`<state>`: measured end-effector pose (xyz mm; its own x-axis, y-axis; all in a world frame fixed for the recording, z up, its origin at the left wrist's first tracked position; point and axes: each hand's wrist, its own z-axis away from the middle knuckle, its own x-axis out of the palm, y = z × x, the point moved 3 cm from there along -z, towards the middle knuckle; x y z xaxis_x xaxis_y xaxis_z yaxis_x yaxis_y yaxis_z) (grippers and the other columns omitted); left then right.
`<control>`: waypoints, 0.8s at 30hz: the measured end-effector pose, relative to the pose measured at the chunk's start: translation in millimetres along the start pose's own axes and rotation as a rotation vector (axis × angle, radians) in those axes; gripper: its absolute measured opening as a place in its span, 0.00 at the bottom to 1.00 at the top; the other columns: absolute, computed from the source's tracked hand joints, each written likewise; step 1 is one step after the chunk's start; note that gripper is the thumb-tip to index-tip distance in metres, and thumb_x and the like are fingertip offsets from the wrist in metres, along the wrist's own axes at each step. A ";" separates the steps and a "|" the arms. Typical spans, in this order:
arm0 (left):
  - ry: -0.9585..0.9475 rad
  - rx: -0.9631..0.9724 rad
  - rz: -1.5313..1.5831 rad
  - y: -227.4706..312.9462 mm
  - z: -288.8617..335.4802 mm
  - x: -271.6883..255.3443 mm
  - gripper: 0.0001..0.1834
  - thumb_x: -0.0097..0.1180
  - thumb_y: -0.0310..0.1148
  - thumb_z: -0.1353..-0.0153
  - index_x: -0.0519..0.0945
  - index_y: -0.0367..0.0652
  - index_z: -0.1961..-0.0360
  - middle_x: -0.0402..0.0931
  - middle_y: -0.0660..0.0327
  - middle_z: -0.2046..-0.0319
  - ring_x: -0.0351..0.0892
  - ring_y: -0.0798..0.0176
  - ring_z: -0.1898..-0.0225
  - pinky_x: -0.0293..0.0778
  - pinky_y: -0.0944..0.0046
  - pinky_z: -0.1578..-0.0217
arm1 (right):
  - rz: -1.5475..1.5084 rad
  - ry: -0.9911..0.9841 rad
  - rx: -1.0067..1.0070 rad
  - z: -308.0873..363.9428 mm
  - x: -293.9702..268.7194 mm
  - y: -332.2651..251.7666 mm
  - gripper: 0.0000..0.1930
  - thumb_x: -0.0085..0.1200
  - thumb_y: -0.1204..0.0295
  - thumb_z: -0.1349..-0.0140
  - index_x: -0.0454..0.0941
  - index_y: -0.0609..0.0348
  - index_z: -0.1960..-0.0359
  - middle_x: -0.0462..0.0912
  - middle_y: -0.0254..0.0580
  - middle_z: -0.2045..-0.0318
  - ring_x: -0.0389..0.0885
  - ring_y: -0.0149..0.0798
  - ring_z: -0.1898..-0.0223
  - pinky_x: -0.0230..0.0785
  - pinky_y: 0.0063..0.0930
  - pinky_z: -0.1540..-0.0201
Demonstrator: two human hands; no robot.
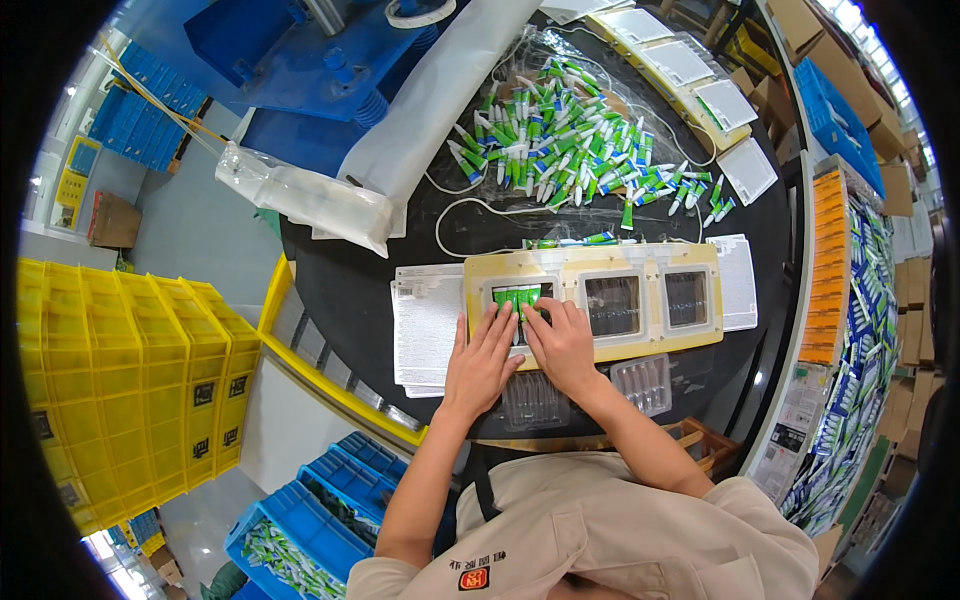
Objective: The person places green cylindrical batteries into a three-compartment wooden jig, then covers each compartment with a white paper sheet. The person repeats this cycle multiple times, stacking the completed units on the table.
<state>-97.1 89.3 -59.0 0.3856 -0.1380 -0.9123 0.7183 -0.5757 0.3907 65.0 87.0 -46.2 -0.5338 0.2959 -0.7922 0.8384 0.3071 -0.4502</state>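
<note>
Several small green tubes with white tips (517,297) lie side by side in the left opening of a yellow-edged fixture frame (655,257). My left hand (482,362) rests on their lower part, its fingers stretched out flat. From the right, my right hand (562,345) touches the same tubes with fingers apart and slightly bent. Clear plastic trays sit in the frame's middle opening (612,305) and right opening (687,298). My fingers hide the lower part of the left opening.
A heap of green and white tubes (560,140) covers the far table. Printed cards (428,325) flank the frame, and clear blister trays (640,383) lie nearer me. A blue machine (300,70) stands far left; yellow crates (130,370) and blue bins (290,540) are at left.
</note>
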 end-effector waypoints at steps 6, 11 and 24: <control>-0.044 0.003 0.009 -3.2 0.5 -2.2 0.37 0.60 0.44 0.35 0.65 0.43 0.27 0.61 0.59 0.26 0.56 0.55 0.24 0.44 0.37 0.25 | -0.062 0.046 0.003 -15.4 -8.6 4.1 0.15 0.62 0.78 0.42 0.84 0.61 0.52 0.81 0.43 0.57 0.78 0.47 0.62 0.70 0.40 0.58; -0.034 -0.005 0.048 -2.0 -4.7 -11.7 0.33 0.58 0.42 0.33 0.67 0.42 0.30 0.62 0.57 0.27 0.57 0.54 0.24 0.44 0.36 0.25 | 0.012 0.180 -0.018 -94.3 -19.7 74.2 0.11 0.60 0.81 0.47 0.83 0.60 0.61 0.80 0.43 0.58 0.79 0.46 0.56 0.72 0.39 0.58; 0.209 -0.030 0.270 -2.3 -27.8 -16.8 0.21 0.60 0.33 0.34 0.77 0.38 0.42 0.78 0.53 0.41 0.75 0.51 0.36 0.59 0.42 0.30 | 0.374 -0.278 -0.496 -166.3 3.0 148.7 0.11 0.58 0.76 0.46 0.82 0.57 0.60 0.82 0.37 0.62 0.77 0.39 0.50 0.68 0.33 0.47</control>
<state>-89.1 115.4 -41.2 0.6719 -0.1124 -0.7321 0.5900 -0.5163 0.6208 169.8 283.9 -46.9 -0.1137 0.2399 -0.9641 0.7763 0.6271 0.0645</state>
